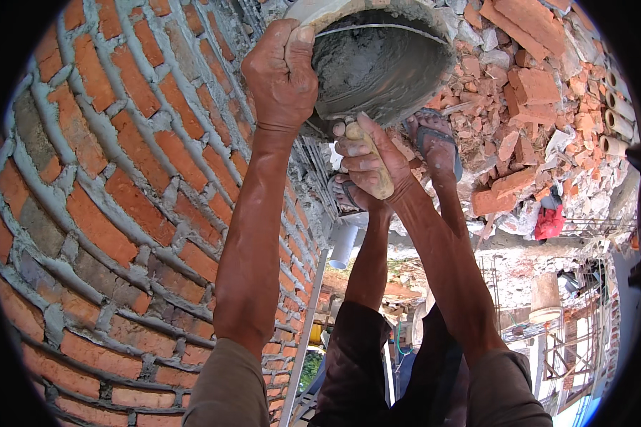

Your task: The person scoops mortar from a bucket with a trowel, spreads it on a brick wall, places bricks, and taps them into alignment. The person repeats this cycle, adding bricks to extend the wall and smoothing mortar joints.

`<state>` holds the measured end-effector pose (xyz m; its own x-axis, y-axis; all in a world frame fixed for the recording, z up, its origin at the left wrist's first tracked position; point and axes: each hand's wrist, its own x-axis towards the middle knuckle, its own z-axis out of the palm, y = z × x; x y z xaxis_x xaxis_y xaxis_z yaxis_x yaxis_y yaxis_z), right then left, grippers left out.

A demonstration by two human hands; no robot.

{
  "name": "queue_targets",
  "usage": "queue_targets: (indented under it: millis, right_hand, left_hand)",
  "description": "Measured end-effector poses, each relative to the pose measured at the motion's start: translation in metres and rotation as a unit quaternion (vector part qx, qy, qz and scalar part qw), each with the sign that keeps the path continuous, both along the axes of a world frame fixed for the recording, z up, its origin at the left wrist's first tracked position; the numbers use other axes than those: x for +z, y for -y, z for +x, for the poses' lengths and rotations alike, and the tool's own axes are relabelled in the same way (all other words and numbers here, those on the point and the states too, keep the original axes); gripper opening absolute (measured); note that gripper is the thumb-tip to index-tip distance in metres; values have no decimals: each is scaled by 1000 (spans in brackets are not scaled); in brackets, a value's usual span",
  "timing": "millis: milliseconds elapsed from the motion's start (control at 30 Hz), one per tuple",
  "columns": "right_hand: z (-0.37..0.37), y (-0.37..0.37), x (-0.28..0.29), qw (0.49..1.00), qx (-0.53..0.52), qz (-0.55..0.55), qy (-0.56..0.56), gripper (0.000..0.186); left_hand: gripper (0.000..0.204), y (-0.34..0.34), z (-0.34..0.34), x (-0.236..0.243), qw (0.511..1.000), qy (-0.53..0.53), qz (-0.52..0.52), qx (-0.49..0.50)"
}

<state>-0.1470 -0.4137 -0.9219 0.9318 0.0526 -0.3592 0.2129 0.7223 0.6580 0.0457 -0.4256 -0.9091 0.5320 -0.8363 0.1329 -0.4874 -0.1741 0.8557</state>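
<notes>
A round bucket [320, 10] with a thin wire handle holds wet grey mortar [367, 67], and its mouth is tipped toward me. My left hand [281, 78] is closed over the bucket's left rim. Lower down, at the near edge of the bucket, my right hand [367, 156] wraps around the pale, rounded handle of a trowel [382, 186]. Its blade is mostly hidden at the bucket's edge. Close by on the left rises a brick wall [124, 188] with grey mortar joints, some of them rough and bulging.
Broken bricks [527, 92] and rubble cover the ground at right, beside my sandalled feet [434, 139]. Several pipes [619, 107] lie at the far right near a red bag [548, 222]. A grey pipe piece [343, 245] is by the wall's base.
</notes>
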Motion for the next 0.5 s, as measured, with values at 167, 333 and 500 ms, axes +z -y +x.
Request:
queue_targets:
  millis: [167, 333, 500]
  right_hand:
    - [-34, 35, 2, 976, 133, -172, -15, 43]
    - [-41, 59, -34, 524, 414, -700, -253, 38]
    - [-84, 88, 20, 96, 420, -868, -245, 30]
  left_hand:
    - [26, 1, -8, 2, 1000, 12, 1, 26]
    - [24, 5, -11, 1, 999, 19, -7, 28]
    - [24, 7, -9, -1, 999, -23, 21, 43]
